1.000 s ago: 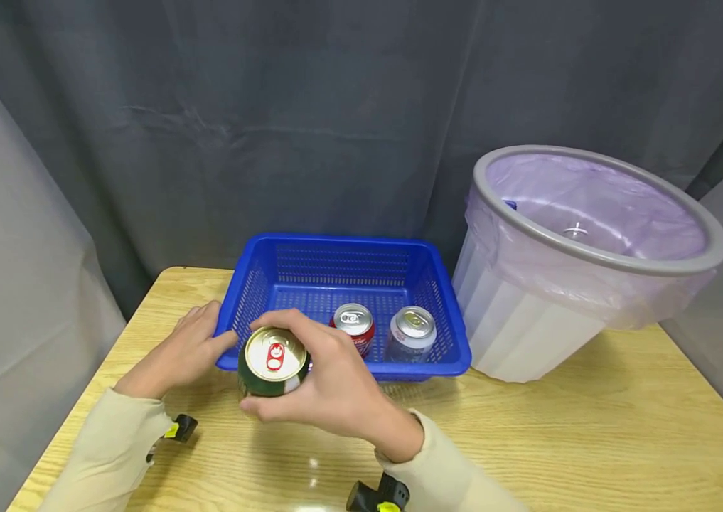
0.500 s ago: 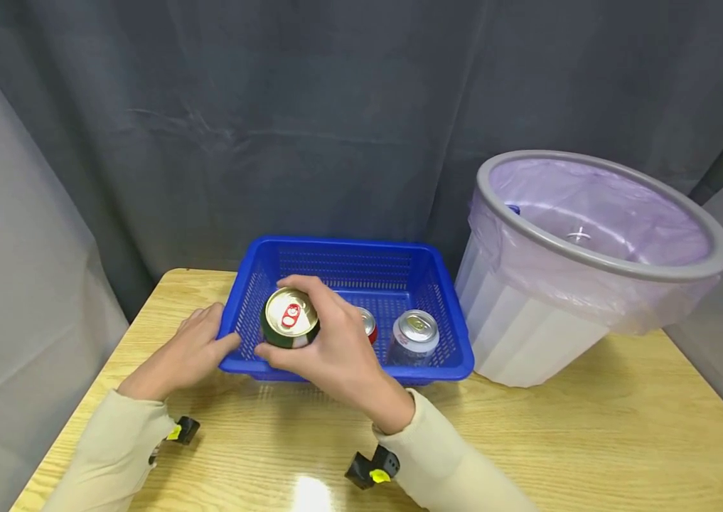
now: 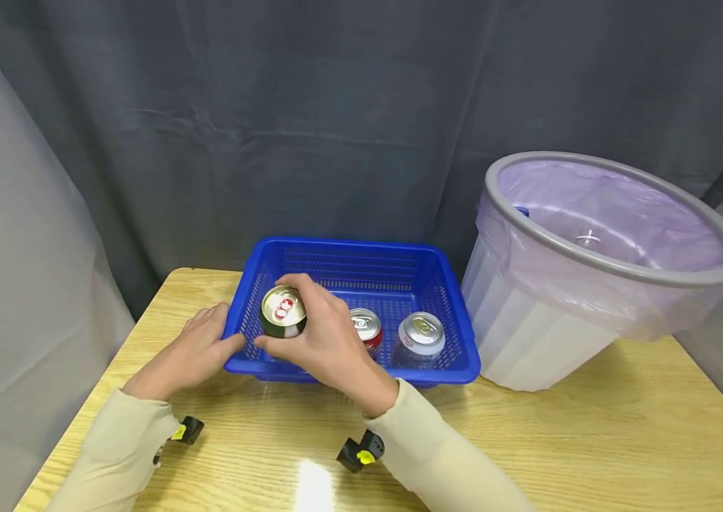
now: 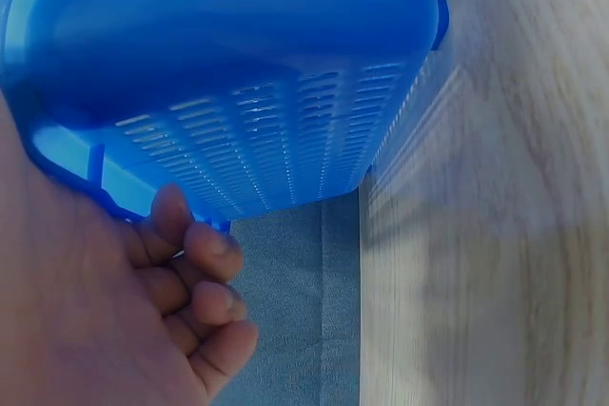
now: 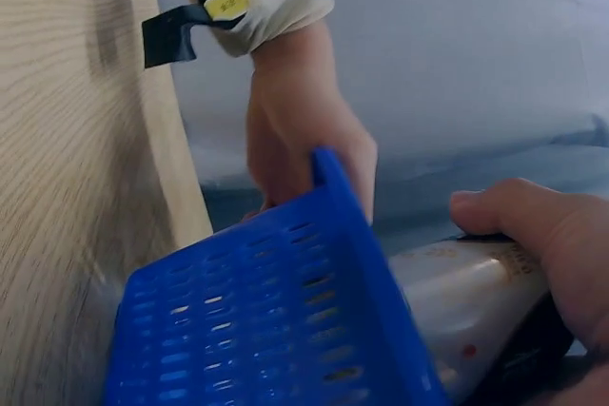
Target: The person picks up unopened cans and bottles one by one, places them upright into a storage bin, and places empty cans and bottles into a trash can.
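Observation:
My right hand (image 3: 330, 334) grips a dark green drink can (image 3: 282, 313) around its side, thumb in front and fingers behind. Its gold lid and red pull tab face up, inside the left part of the blue plastic basket (image 3: 361, 245). In the right wrist view the can's (image 5: 466, 297) pale side with a red dot shows past the basket rim. My left hand (image 3: 188, 352) holds the basket's left rim, thumb over the edge; the curled fingers (image 4: 214, 254) show outside it in the left wrist view. A red can (image 3: 367, 327) and a silver-white can (image 3: 421, 340) stand upright in the basket.
To the basket's right stands a white bin (image 3: 515, 327) with a grey ring rim (image 3: 604, 259) and a purple liner, with a clear item and a bit of blue inside. Both sit on a wooden table (image 3: 566, 441). A dark curtain (image 3: 335, 128) hangs behind.
My right hand has carried the green can from in front of the basket's near edge back and down into its left part. The left hand has stayed on the rim.

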Motion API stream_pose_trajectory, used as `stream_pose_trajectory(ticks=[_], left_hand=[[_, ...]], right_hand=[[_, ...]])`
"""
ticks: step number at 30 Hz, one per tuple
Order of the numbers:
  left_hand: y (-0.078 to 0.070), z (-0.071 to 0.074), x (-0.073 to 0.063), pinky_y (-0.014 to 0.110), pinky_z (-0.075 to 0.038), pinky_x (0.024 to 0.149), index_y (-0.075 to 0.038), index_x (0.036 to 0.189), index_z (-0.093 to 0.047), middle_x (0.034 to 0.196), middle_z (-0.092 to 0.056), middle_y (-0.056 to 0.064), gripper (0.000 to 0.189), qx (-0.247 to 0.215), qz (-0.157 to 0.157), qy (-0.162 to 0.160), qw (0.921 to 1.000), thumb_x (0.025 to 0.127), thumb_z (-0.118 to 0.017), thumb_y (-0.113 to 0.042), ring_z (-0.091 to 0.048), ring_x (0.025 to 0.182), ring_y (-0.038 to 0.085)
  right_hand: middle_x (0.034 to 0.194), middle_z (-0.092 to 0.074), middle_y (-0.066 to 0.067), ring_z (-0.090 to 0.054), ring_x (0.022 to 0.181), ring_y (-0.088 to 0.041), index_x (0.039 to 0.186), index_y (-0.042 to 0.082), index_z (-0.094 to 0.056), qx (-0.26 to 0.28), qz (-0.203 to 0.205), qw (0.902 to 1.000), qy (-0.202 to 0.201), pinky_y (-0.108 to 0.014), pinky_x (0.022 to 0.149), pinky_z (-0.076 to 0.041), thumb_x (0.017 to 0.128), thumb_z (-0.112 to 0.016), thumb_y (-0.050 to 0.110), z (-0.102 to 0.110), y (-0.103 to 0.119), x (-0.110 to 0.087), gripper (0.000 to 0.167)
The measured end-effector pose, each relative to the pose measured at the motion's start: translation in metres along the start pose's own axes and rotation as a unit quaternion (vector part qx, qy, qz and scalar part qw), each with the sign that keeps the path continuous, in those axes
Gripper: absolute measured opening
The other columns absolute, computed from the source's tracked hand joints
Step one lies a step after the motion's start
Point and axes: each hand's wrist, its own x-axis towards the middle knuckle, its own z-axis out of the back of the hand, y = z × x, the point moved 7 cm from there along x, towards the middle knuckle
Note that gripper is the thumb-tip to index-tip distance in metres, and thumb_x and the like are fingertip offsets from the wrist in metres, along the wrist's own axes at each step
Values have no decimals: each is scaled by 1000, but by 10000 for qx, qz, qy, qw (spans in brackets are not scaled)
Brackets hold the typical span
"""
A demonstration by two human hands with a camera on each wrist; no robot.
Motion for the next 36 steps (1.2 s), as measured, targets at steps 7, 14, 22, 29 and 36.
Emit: stream_pose_trajectory(ticks=[7, 14, 22, 29, 36], left_hand=[[1, -1, 0, 46, -35, 96, -4, 121, -56, 105, -63, 7, 31, -18, 39, 8, 10000, 99, -51, -26, -51, 107, 28], [2, -2, -1, 48, -35, 98, -3, 125, -55, 107, -63, 7, 35, -59, 90, 37, 9999, 99, -51, -26, -51, 110, 28], [2, -2, -2, 49, -35, 99, -3, 127, -53, 107, -63, 7, 37, -87, 158, 88, 9998, 99, -52, -27, -50, 113, 29], [3, -3, -1, 47, -36, 96, -4, 127, -53, 105, -62, 6, 37, -80, 189, 111, 9997, 99, -52, -28, -50, 110, 27], [3, -3, -1, 44, -36, 93, -5, 126, -53, 102, -61, 5, 36, -41, 200, 107, 9997, 99, -53, -28, -49, 107, 26]], right_hand=[[111, -70, -3, -66, 94, -14, 130, 12, -57, -537, -364, 9976, 256, -23, 77, -52, 74, -92, 32, -11, -16, 4, 69], [108, -69, -5, -66, 93, -17, 130, 11, -57, -1017, -424, 9930, 425, -27, 77, -52, 74, -92, 34, -19, -22, 4, 70], [106, -69, -7, -66, 91, -19, 131, 8, -57, -1439, -501, 9863, 633, -29, 73, -52, 75, -92, 36, -26, -25, 3, 72], [115, -69, -11, -69, 98, -23, 135, 7, -56, -1633, -526, 9827, 692, -37, 81, -56, 76, -91, 37, -28, -25, 2, 75], [118, -69, -12, -69, 101, -24, 136, 6, -56, -1674, -519, 9819, 715, -38, 85, -57, 77, -91, 37, -29, -24, 2, 75]])
